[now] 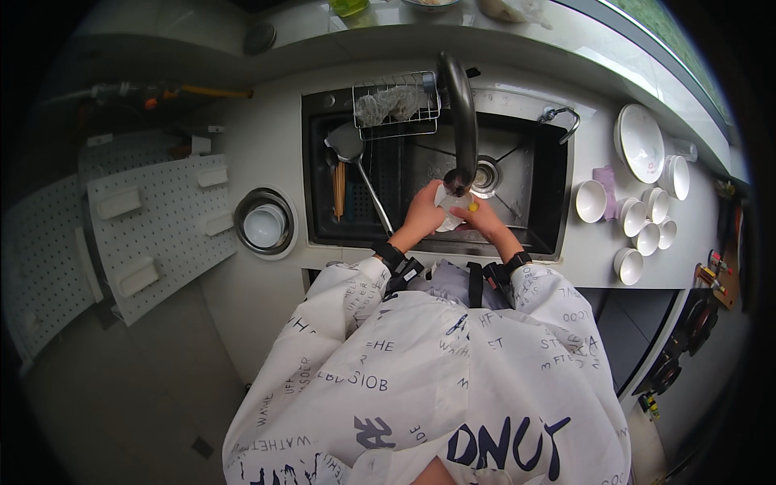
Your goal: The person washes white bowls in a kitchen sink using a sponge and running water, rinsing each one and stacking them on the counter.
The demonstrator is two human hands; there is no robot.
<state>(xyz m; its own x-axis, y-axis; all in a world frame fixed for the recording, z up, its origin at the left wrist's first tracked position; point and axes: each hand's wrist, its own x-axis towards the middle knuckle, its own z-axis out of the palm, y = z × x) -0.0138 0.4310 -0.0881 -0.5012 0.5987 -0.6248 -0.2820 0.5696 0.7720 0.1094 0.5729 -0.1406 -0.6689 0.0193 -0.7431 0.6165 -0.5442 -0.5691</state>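
Observation:
Both my hands are over the front of the right basin of a double kitchen sink (509, 224), under the dark arched faucet (461, 115). My left hand (424, 212) grips the left side of a small white bowl (447, 223). Over the bowl's right side, my right hand (482, 218) has its fingers on something small and yellow (473, 207), partly covered, which I cannot identify. The faucet's spout hides part of the bowl. Just behind my right hand is the round drain (487, 176).
A wire rack (397, 130) with crumpled clear plastic (388, 106) hangs at the sink's back. The left basin holds a spatula (347, 144) and chopsticks (339, 194). Bowls (632, 217), a large plate (641, 143) and a purple cloth (605, 188) lie right; a metal basin (241, 203) with bowls stands left.

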